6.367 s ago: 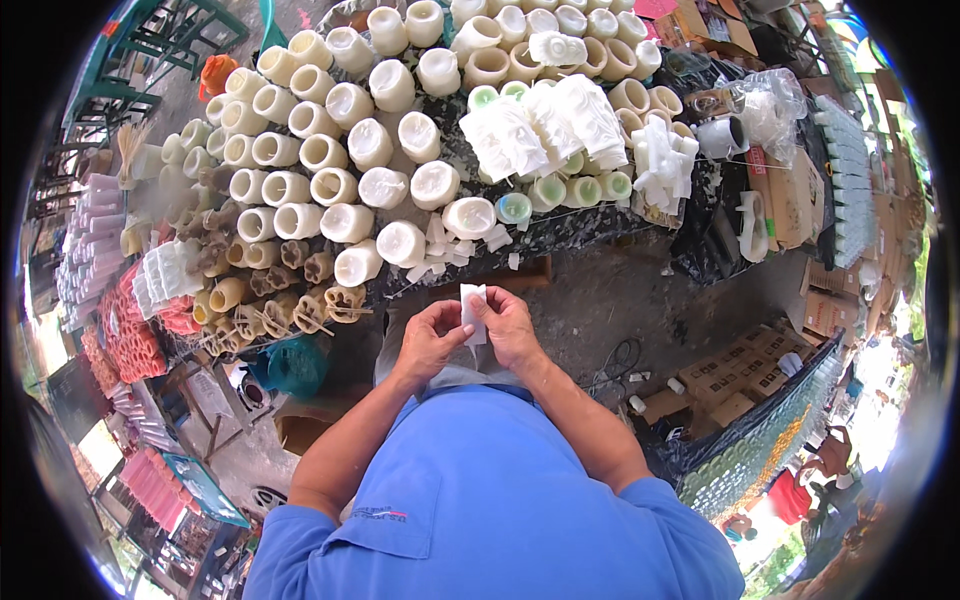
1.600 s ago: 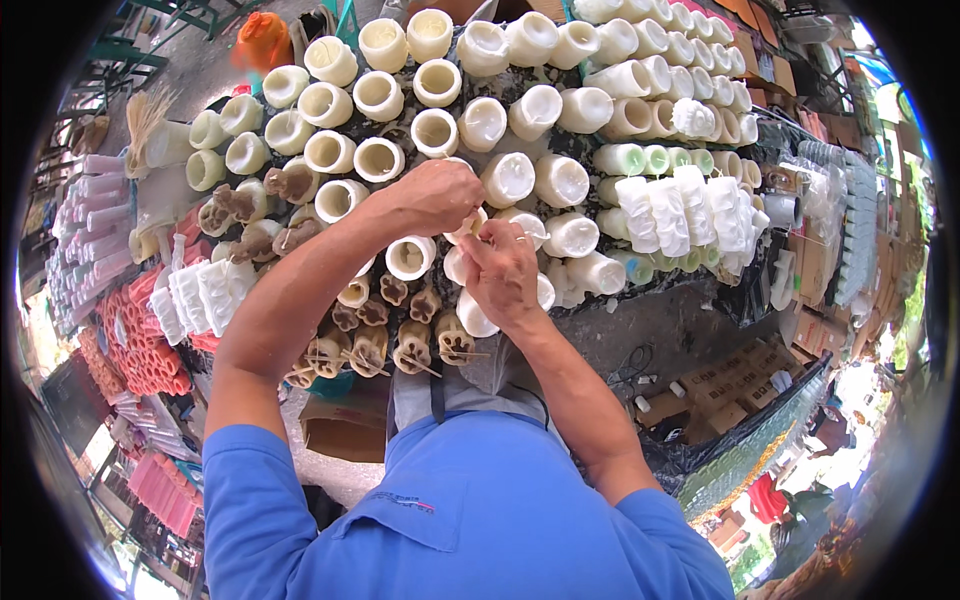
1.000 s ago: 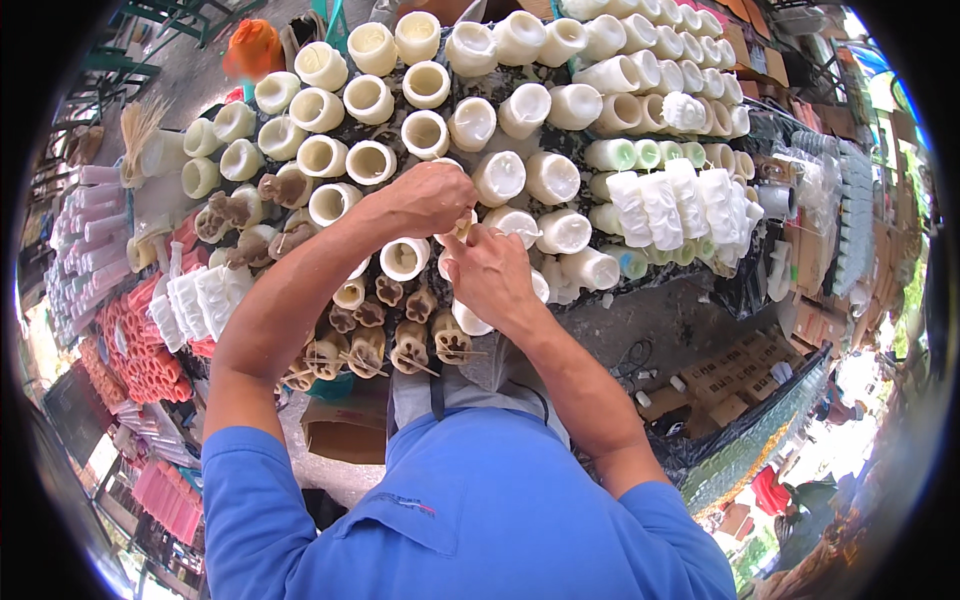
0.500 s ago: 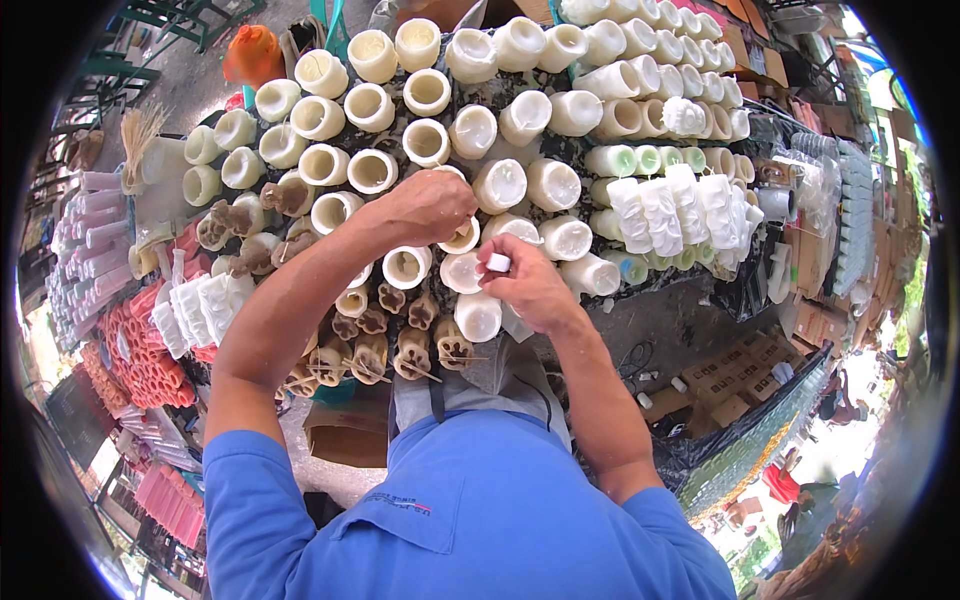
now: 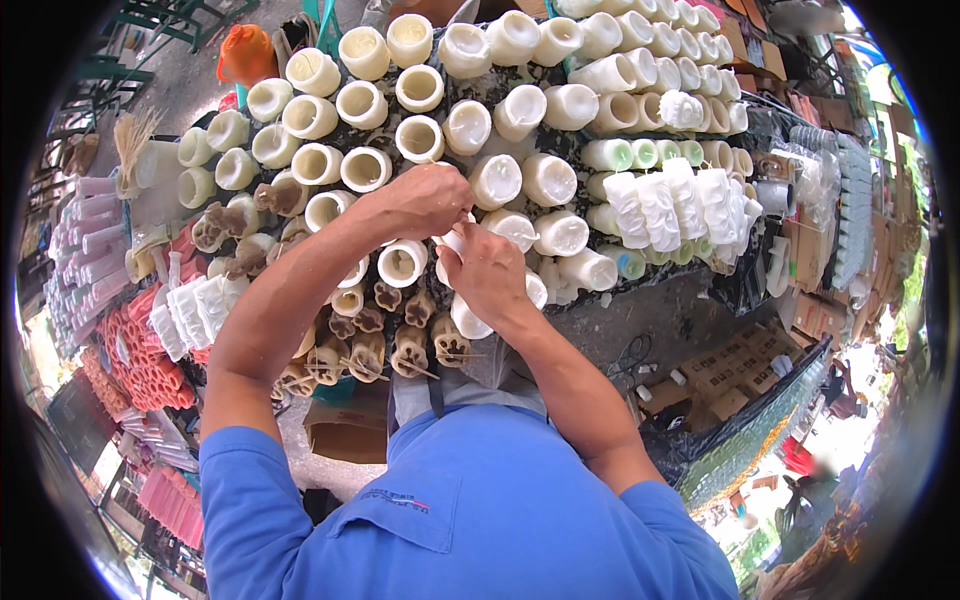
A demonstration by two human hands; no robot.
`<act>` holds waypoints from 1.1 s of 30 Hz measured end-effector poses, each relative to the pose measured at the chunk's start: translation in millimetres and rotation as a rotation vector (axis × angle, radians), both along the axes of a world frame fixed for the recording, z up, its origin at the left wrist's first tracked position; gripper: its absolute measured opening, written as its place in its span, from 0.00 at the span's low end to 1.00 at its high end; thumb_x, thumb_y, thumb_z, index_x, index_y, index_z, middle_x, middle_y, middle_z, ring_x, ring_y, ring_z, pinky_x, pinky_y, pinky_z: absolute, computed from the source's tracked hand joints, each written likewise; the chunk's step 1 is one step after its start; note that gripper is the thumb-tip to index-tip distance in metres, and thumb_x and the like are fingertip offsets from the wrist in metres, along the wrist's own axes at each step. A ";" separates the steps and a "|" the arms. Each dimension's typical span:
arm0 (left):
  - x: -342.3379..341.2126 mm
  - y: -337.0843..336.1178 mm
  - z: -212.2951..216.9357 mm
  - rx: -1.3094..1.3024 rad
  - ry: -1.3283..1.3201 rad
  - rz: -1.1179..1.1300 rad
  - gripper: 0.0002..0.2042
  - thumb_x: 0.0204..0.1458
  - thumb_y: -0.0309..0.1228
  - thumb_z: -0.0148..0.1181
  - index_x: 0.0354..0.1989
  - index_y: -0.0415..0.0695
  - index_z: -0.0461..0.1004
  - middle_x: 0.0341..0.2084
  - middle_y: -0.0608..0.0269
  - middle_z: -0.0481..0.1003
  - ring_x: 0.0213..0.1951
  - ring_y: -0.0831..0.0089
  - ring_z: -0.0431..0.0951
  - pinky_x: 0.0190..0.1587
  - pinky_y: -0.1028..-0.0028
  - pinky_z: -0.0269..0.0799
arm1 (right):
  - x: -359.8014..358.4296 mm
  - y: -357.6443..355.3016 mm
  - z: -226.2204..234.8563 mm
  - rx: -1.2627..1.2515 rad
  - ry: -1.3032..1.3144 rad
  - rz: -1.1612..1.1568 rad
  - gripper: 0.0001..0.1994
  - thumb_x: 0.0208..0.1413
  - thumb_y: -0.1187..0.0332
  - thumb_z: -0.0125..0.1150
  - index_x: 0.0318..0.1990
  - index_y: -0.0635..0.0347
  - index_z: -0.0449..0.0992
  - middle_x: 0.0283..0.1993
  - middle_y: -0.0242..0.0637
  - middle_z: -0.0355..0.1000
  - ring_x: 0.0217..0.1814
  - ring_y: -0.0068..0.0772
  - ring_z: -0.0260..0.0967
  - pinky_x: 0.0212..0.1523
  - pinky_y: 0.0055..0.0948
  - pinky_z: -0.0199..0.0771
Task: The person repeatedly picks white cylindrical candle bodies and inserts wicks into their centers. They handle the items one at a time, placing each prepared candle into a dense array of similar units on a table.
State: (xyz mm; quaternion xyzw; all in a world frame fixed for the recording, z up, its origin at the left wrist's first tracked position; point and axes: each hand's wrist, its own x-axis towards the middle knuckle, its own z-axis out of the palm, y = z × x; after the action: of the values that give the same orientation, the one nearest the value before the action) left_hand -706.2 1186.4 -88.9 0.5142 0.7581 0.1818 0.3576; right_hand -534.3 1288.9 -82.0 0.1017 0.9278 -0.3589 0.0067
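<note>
Your table [image 5: 690, 300] is packed with rows of cream cylinder molds [image 5: 520, 110], so plenty look left to handle. Your left hand [image 5: 425, 198] and right hand [image 5: 487, 268] meet mid-table, fingers pinched on a small white mold piece [image 5: 452, 241]. Looks like you're mid-step on this one.

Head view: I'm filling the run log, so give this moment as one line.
left hand: fingers at small white piece | right hand: pinching same piece | under hands: white cup moulds | near: brown paw moulds

White piece [image 5: 452, 240] mostly behind hands
</note>
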 end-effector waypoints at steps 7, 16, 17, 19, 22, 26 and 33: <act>0.4 -5.8 -1.9 0.077 0.001 0.011 0.08 0.55 0.29 0.64 0.31 0.37 0.84 0.31 0.44 0.81 0.40 0.44 0.83 0.45 0.50 0.77 | 3.0 0.5 0.1 0.058 -0.051 0.054 0.19 0.60 0.67 0.72 0.56 0.65 0.78 0.33 0.49 0.80 0.32 0.56 0.82 0.33 0.50 0.82; 3.0 -6.8 -0.7 0.060 0.016 0.038 0.08 0.55 0.29 0.63 0.31 0.37 0.84 0.31 0.44 0.80 0.40 0.44 0.83 0.45 0.50 0.77 | 16.5 3.1 2.6 0.171 0.011 0.206 0.18 0.62 0.67 0.70 0.60 0.54 0.80 0.33 0.44 0.79 0.31 0.49 0.81 0.30 0.45 0.81; 3.3 -6.5 -0.2 0.062 0.016 0.037 0.08 0.55 0.29 0.63 0.31 0.37 0.84 0.31 0.44 0.80 0.40 0.44 0.83 0.45 0.50 0.77 | 16.6 3.8 1.5 0.165 0.046 0.216 0.18 0.62 0.67 0.69 0.59 0.53 0.80 0.33 0.43 0.79 0.31 0.49 0.81 0.30 0.45 0.81; 3.7 -6.1 0.9 0.070 0.014 0.033 0.08 0.54 0.29 0.63 0.31 0.36 0.84 0.31 0.44 0.80 0.40 0.44 0.83 0.45 0.50 0.77 | 15.6 4.5 -0.4 0.140 0.100 0.192 0.16 0.63 0.66 0.69 0.57 0.53 0.81 0.34 0.43 0.79 0.31 0.49 0.81 0.30 0.45 0.81; 3.3 -5.3 2.0 0.053 0.010 0.031 0.08 0.54 0.29 0.63 0.31 0.37 0.84 0.31 0.44 0.80 0.40 0.44 0.83 0.46 0.50 0.77 | 12.5 4.3 -1.6 0.111 0.094 0.148 0.13 0.63 0.65 0.69 0.53 0.54 0.83 0.34 0.42 0.79 0.31 0.49 0.81 0.30 0.46 0.81; 4.2 -6.7 2.0 0.054 0.008 0.032 0.09 0.54 0.30 0.64 0.30 0.37 0.84 0.31 0.44 0.80 0.40 0.44 0.82 0.46 0.50 0.77 | 13.3 7.3 3.9 0.157 -0.053 0.224 0.12 0.62 0.65 0.70 0.49 0.59 0.82 0.35 0.45 0.79 0.32 0.51 0.82 0.31 0.47 0.82; 6.6 -10.2 -0.3 0.113 0.034 0.040 0.08 0.53 0.29 0.64 0.29 0.36 0.83 0.28 0.43 0.80 0.38 0.43 0.82 0.43 0.49 0.77 | 6.0 9.1 12.9 0.171 0.021 0.225 0.13 0.61 0.62 0.71 0.47 0.62 0.83 0.33 0.46 0.80 0.32 0.50 0.83 0.32 0.48 0.83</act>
State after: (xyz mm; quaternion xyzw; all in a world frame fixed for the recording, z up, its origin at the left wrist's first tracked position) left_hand -699.7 1176.2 -89.2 0.5212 0.7628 0.2229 0.3113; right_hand -528.3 1298.1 -69.1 -0.0065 0.9606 -0.2765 0.0287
